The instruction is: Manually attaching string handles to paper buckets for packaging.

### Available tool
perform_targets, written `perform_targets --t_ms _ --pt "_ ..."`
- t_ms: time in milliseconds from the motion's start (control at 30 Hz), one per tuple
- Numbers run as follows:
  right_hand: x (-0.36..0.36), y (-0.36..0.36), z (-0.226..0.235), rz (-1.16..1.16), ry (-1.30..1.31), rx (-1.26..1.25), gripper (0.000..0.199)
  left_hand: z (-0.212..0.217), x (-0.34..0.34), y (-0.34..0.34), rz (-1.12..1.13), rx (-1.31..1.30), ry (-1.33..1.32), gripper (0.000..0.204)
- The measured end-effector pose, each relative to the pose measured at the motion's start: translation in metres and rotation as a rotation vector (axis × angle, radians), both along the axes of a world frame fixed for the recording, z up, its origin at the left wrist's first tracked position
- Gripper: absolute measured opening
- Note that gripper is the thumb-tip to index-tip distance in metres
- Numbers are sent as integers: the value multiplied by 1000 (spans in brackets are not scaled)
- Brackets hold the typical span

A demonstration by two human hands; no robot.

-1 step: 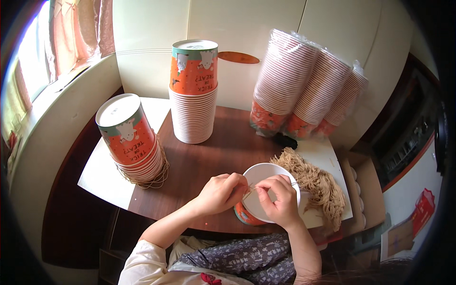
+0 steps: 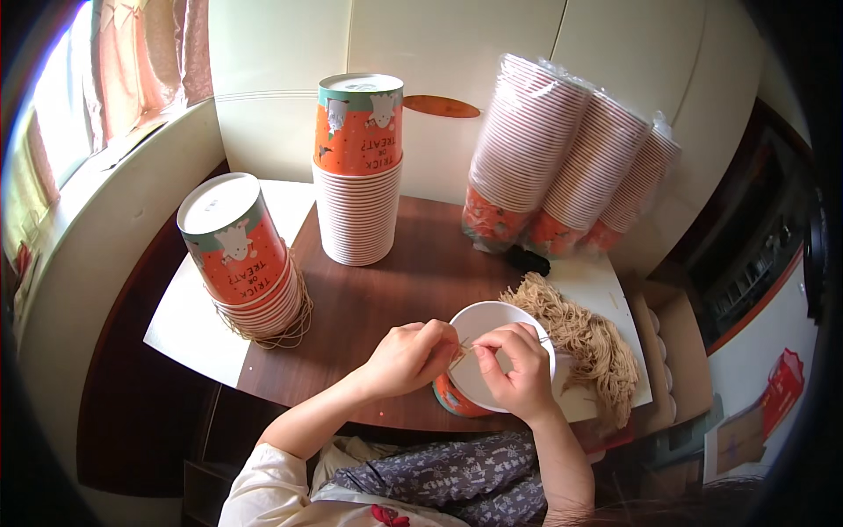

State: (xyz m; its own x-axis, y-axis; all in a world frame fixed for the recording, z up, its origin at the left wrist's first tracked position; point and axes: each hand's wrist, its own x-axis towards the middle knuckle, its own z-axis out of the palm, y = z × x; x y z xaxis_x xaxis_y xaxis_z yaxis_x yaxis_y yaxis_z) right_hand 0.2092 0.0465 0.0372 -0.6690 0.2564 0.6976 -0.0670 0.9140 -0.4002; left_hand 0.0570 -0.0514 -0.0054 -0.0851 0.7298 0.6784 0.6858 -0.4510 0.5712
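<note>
An orange paper cup (image 2: 454, 400) stands upside down at the table's front edge, its white base facing up. My left hand (image 2: 406, 357) and my right hand (image 2: 518, 371) meet over that base. Both pinch a thin tan string (image 2: 463, 352) between their fingertips. The right hand rests on the cup and hides part of its rim. Just right of the cup lies a loose bundle of tan strings (image 2: 587, 344).
Two stacks of upturned orange cups stand on the brown table (image 2: 395, 290), one at the back (image 2: 358, 167) and one at the left (image 2: 241, 255) with string around its foot. Plastic-wrapped cup sleeves (image 2: 562, 167) lean at the back right. A cardboard box (image 2: 683, 351) sits at the right.
</note>
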Motion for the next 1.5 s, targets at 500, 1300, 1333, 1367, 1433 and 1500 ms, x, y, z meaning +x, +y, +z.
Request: perform_targets --t_ms 500,1300,1333,1367,1433,1500 --pt "7 -2 -10 -138 42 56 8 -11 5 1 -23 -35 -9 16" --pt "-5 0 -22 140 -84 -555 6 -11 12 -2 10 1 -76 11" --pt "-5 -1 -20 139 -83 -556 6 -13 12 -4 -3 -17 -174 13" --pt "-5 -3 -15 125 -128 -611 7 -14 12 -5 -16 -35 -272 15" --pt "-5 -3 -14 110 -173 -666 8 -11 14 -5 -15 -7 -264 16" --pt "-5 0 -16 132 -118 -516 9 -10 17 -5 -14 22 -258 18"
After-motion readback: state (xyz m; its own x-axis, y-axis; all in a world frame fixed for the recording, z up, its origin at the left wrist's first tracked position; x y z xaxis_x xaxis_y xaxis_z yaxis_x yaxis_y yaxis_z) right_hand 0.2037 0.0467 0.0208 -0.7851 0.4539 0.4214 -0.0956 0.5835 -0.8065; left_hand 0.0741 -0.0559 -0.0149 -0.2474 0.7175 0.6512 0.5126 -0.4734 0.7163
